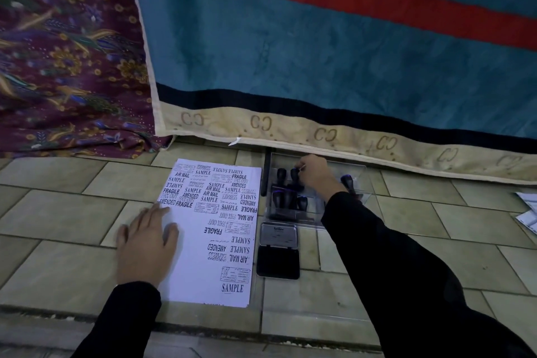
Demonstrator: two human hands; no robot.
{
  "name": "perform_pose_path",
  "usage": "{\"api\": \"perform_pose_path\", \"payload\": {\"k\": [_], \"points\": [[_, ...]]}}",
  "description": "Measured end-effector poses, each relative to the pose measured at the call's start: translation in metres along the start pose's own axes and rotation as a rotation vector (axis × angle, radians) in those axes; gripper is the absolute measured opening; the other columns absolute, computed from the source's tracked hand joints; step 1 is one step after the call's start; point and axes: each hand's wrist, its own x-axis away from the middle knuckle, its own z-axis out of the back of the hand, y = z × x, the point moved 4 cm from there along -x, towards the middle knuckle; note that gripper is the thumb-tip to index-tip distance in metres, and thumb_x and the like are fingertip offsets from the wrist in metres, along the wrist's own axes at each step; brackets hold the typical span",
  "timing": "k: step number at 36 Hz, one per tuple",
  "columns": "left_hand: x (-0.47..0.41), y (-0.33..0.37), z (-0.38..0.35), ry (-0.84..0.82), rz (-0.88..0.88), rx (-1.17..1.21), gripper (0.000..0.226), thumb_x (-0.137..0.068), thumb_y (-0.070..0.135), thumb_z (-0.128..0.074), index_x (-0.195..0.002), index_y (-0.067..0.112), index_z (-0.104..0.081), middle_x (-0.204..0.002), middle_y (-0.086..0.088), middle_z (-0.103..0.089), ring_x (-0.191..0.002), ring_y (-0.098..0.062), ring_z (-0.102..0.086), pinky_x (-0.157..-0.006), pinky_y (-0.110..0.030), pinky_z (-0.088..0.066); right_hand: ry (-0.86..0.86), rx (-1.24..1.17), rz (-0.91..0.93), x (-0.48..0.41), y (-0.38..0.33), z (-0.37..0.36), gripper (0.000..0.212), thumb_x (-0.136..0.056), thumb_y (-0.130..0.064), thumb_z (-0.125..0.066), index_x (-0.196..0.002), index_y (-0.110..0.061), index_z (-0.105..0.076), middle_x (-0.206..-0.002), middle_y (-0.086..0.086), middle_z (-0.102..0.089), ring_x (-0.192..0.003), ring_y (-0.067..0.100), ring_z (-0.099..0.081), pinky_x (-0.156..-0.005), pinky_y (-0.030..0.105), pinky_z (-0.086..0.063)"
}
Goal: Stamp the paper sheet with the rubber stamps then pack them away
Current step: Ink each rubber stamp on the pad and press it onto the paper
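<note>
Nearest me, my left hand (146, 247) lies flat, fingers spread, on the left edge of the stamped paper sheet (213, 229) on the tiled floor (58, 212). Just right of the sheet sits the open ink pad (278, 250). Beyond it, my right hand (315, 173) pinches a black rubber stamp (295, 176) standing in the clear case (316, 192), among other stamps, beside the blue mattress (334, 52)
</note>
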Motion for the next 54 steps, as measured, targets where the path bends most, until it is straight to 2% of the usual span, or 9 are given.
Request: {"api": "perform_pose_path", "payload": {"k": [5,9,14,25,33,38,44,50,54], "points": [[0.001,0.0,0.0,-0.003,0.004,0.009,0.052,-0.082,0.041,-0.033,-0.126,0.019,-0.053,-0.139,-0.001,-0.052,-0.13,-0.022,-0.044,-0.107,-0.048,-0.024,0.182,-0.088,0.057,0.002,0.01,0.028,0.022,-0.087,0.0,-0.049,-0.096,-0.002,-0.069,-0.1,0.017,-0.069,-0.091,0.026,-0.062,-0.075,0.023,-0.044],[0.001,0.001,0.0,-0.004,0.005,0.006,0.052,-0.083,0.04,-0.033,-0.126,0.019,-0.053,-0.14,-0.001,-0.052,-0.129,-0.023,-0.045,-0.107,-0.048,-0.025,0.299,0.008,-0.002,0.008,0.039,0.06,0.021,-0.085,0.002,-0.049,-0.094,-0.002,-0.067,-0.098,0.018,-0.068,-0.094,0.032,-0.062,-0.081,0.033,-0.05],[0.002,0.002,0.001,-0.011,0.006,0.011,0.051,-0.084,0.04,-0.032,-0.126,0.02,-0.052,-0.14,-0.001,-0.051,-0.131,-0.023,-0.043,-0.108,-0.048,-0.022,0.131,0.256,-0.141,0.015,0.075,0.069,0.025,-0.081,0.001,-0.056,-0.105,0.005,-0.062,-0.11,0.025,-0.062,-0.101,0.037,-0.06,-0.084,0.039,-0.051],[0.002,0.003,0.003,-0.046,0.02,0.03,0.053,-0.084,0.042,-0.03,-0.129,0.02,-0.05,-0.144,0.001,-0.047,-0.134,-0.021,-0.039,-0.111,-0.046,-0.019,0.056,0.275,-0.155,0.015,0.073,0.051,0.02,-0.088,-0.011,-0.058,-0.102,0.002,-0.062,-0.107,0.022,-0.063,-0.099,0.035,-0.06,-0.077,0.035,-0.049],[0.001,0.003,0.005,-0.069,0.029,0.028,0.056,-0.08,0.047,-0.028,-0.125,0.022,-0.051,-0.138,-0.001,-0.052,-0.128,-0.024,-0.044,-0.108,-0.048,-0.022,0.218,0.035,-0.078,0.019,0.069,0.069,0.011,-0.079,-0.007,-0.067,-0.084,-0.011,-0.058,-0.095,0.016,-0.066,-0.08,0.026,-0.057,-0.066,0.027,-0.042],[-0.008,0.002,0.009,-0.133,0.04,0.052,0.039,-0.088,0.037,-0.048,-0.123,0.02,-0.052,-0.134,-0.003,-0.053,-0.123,-0.029,-0.045,-0.107,-0.05,-0.025,0.327,-0.138,0.039,0.045,0.056,0.083,0.033,-0.08,-0.015,-0.07,-0.11,-0.012,-0.058,-0.092,0.007,-0.06,-0.078,0.02,-0.059,-0.068,0.023,-0.042],[-0.011,0.005,0.007,-0.175,0.031,-0.012,0.04,-0.092,0.035,-0.05,-0.128,0.018,-0.046,-0.141,-0.005,-0.045,-0.128,-0.028,-0.039,-0.105,-0.051,-0.025,0.343,-0.228,0.162,0.099,0.026,0.076,0.025,-0.078,-0.015,-0.072,-0.102,-0.015,-0.066,-0.101,0.006,-0.058,-0.065,-0.001,-0.054,-0.058,-0.003,-0.038],[-0.004,0.007,-0.004,-0.217,0.033,-0.087,0.069,-0.087,0.06,-0.045,-0.142,0.019,-0.032,-0.156,0.001,-0.023,-0.142,-0.021,-0.019,-0.112,-0.053,-0.013,0.151,-0.37,0.188,0.149,0.007,0.042,0.03,-0.079,-0.019,-0.072,-0.108,-0.02,-0.064,-0.093,0.0,-0.067,-0.073,0.001,-0.065,-0.066,0.012,-0.055],[-0.004,0.008,-0.002,-0.193,0.029,-0.082,0.073,-0.084,0.061,-0.051,-0.141,0.018,-0.034,-0.155,0.0,-0.026,-0.142,-0.021,-0.021,-0.112,-0.053,-0.014,0.095,-0.401,0.248,0.17,-0.001,0.02,0.033,-0.077,-0.014,-0.074,-0.109,-0.015,-0.066,-0.091,0.0,-0.064,-0.074,0.006,-0.065,-0.072,0.013,-0.055]]}}
